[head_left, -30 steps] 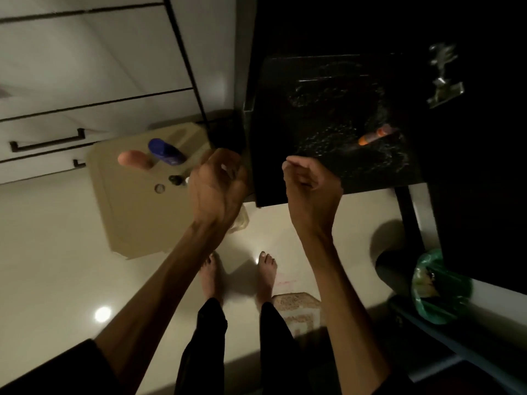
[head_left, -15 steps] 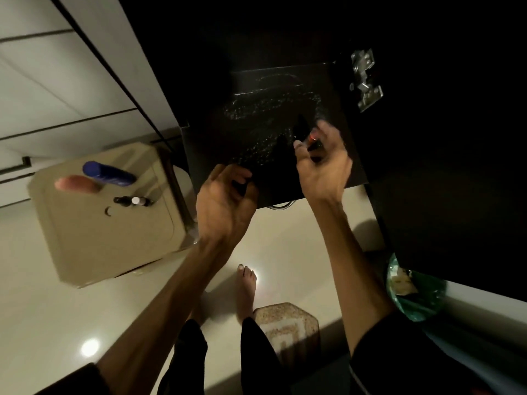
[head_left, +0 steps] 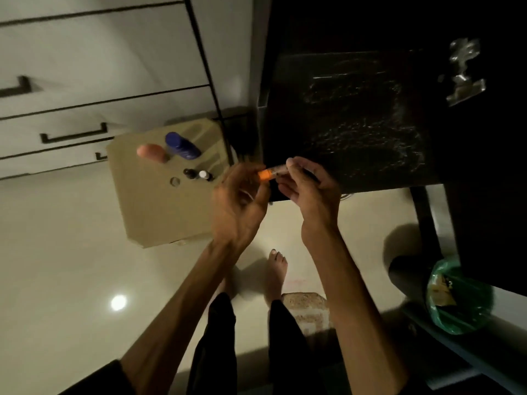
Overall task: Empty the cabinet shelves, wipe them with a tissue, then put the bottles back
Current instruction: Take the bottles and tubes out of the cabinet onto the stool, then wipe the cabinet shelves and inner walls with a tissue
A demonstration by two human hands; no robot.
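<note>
A small bottle with an orange cap [head_left: 269, 173] is held between my two hands in front of the dark cabinet shelf [head_left: 356, 124]. My right hand [head_left: 309, 186] grips its clear body, and my left hand [head_left: 239, 203] has fingertips at the orange cap. The shelf surface is dusty and bare. On a cardboard box [head_left: 159, 206] to the left stand a blue bottle [head_left: 182, 145], a pink bottle [head_left: 151, 152] and two small dark vials [head_left: 198, 174].
White drawers with black handles [head_left: 74, 134] run behind the box. A green bag [head_left: 459, 295] sits at the lower right under the dark cabinet door with a metal hinge [head_left: 464, 72]. A small speckled block [head_left: 308, 309] lies by my bare feet on the glossy floor.
My right hand reached onto the shelf, took the orange-capped bottle and pulled it back to the front edge. My left hand rose to meet it at the cap.
</note>
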